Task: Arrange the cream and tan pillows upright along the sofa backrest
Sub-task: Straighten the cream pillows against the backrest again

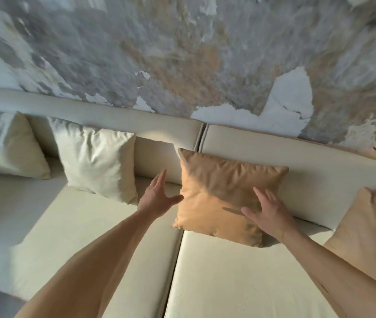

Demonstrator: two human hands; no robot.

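Head view, tan pillow (223, 193) plump and lightly creased, standing upright against the sofa backrest (274, 154), left hand (157, 198) spread loose beside it, right hand (267, 212) flat-fingered on its front.

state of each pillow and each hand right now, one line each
middle tan pillow: upright, leaning on the sofa backrest
cream pillow: upright against the backrest
far-left cream pillow: leaning on the backrest, partly cut off
right tan pillow: propped at the frame edge, partly cut off
left hand: open, beside the middle tan pillow
right hand: open, fingers flat on the middle tan pillow
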